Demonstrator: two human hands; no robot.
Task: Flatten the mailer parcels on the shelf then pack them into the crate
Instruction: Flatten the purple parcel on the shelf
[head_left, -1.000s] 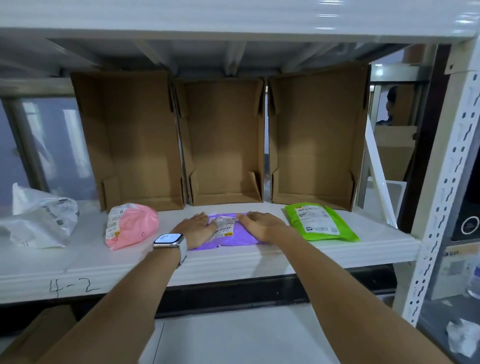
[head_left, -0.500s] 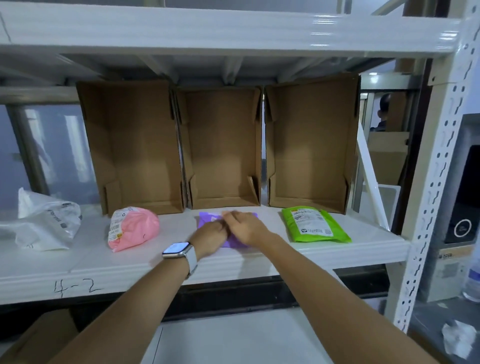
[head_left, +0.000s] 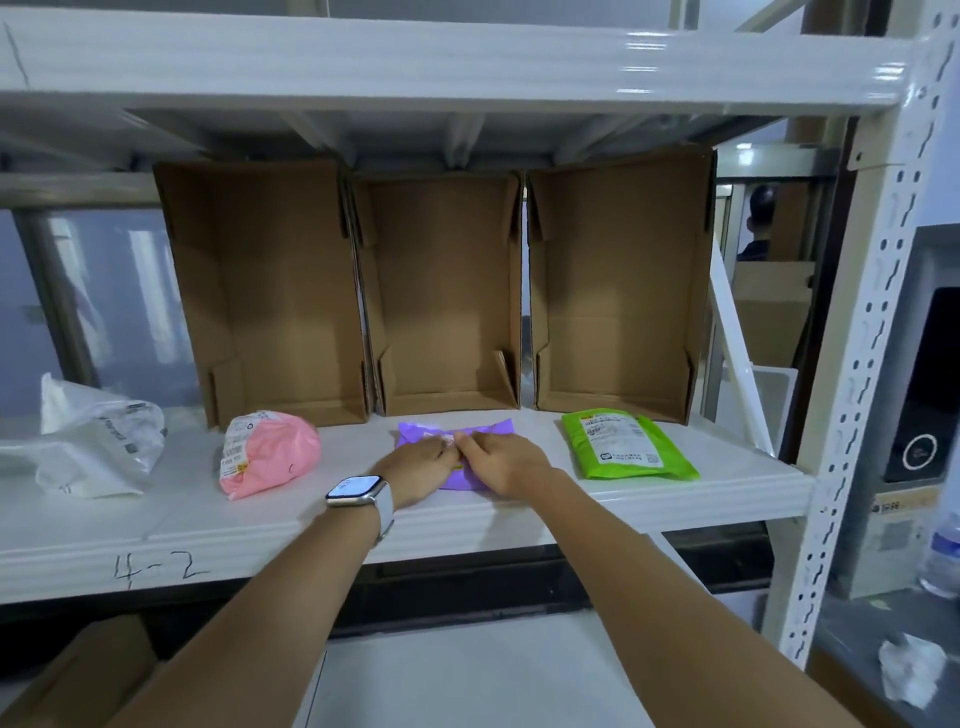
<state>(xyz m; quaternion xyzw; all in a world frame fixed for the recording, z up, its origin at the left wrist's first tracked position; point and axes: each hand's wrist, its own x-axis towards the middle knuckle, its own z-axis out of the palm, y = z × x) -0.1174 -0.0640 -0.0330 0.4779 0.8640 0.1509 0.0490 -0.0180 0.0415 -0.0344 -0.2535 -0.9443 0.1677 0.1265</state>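
Where the white shelf (head_left: 156, 525) runs across the head view, both hands meet over the purple mailer (head_left: 454, 434), which lies flat near the shelf's front edge, just in front of the middle cardboard box (head_left: 441, 291). The left hand (head_left: 418, 470), with a smartwatch (head_left: 358, 491) on its wrist, and the right hand (head_left: 506, 465) touch each other at the fingertips on top of the mailer; their fingers are curled and appear to pinch its upper surface near the label, though the exact grip is too small to tell. To the left lies a puffy pink mailer (head_left: 267, 452), and further left a crumpled white mailer (head_left: 96, 441). To the right a green mailer (head_left: 626, 441) lies flat in front of the right cardboard box (head_left: 618, 280). The left cardboard box (head_left: 265, 291) stands behind the pink one. All three boxes stand side by side with their open sides facing forward. "4-2" (head_left: 158, 569) is written on the shelf's front lip.
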